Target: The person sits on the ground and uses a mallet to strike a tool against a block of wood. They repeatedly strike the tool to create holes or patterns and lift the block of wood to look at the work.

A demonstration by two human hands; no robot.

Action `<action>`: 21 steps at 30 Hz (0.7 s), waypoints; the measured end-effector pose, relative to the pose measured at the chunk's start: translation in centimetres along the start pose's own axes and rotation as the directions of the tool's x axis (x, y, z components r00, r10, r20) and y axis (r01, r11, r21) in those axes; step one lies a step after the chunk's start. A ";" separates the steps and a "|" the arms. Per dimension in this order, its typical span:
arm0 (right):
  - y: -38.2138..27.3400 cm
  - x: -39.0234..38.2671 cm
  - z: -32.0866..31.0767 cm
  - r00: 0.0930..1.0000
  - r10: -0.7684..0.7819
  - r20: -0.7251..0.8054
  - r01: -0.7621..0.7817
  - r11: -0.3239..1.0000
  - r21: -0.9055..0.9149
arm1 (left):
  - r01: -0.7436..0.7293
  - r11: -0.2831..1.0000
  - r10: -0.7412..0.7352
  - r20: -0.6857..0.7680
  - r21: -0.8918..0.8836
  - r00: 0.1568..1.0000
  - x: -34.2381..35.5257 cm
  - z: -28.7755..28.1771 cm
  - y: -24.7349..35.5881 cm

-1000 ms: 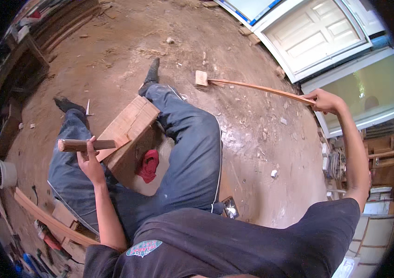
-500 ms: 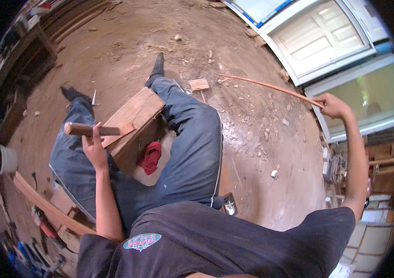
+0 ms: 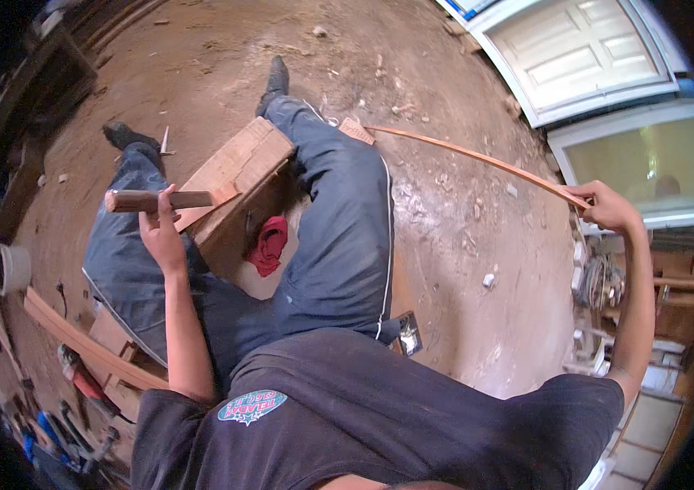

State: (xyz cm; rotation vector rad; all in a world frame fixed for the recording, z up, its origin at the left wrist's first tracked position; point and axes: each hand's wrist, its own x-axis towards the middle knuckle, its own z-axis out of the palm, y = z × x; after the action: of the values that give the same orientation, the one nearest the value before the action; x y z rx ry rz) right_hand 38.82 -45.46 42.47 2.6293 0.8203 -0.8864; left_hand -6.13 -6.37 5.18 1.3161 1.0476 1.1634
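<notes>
My left hand point(image 3: 162, 233) grips a short, round, dark brown wooden bar point(image 3: 130, 201) with a paler end. Behind the bar's other end shows a flat pale wood piece point(image 3: 223, 194), resting against a thick wooden beam point(image 3: 241, 163) between my legs. Far out to the right, my right hand point(image 3: 604, 206) is closed on one end of a long thin wooden strip point(image 3: 477, 155). The strip slants away to the left. Its far tip meets or overlaps a small wooden block point(image 3: 357, 131) beside my right leg; contact cannot be made out.
A red cloth point(image 3: 267, 245) lies beside the beam. A dark phone-like object point(image 3: 407, 333) is by my right hip. Tools point(image 3: 81, 380), a long plank point(image 3: 85, 343) and a white bucket point(image 3: 13, 269) are at left. White panel doors point(image 3: 571, 57) lean at right, near coiled cable point(image 3: 602, 282).
The strip's far tip has come to the small block, which has turned and shifted slightly nearer my leg. My left hand stays on the bar. The whole view has shifted somewhat.
</notes>
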 end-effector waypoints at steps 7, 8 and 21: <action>5.3 -1.8 3.0 0.996 -0.009 -0.084 0.016 0.996 0.086 | -0.017 0.999 0.015 0.055 0.039 0.998 -0.4 0.9 0.8; 5.6 -0.9 4.0 0.996 -0.008 -0.085 0.016 0.995 0.102 | -0.019 0.999 0.016 0.064 0.046 0.998 -0.4 0.8 0.8; -2.1 26.8 40.6 0.771 0.108 -0.627 0.202 0.893 0.403 | -0.014 0.992 0.006 0.061 0.128 0.998 0.1 1.3 0.8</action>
State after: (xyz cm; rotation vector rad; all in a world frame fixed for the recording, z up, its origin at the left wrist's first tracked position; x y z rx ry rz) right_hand 35.78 -48.21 -6.03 3.4173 0.9084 -0.1492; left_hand -4.80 -6.51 6.02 1.4493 1.0870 1.0715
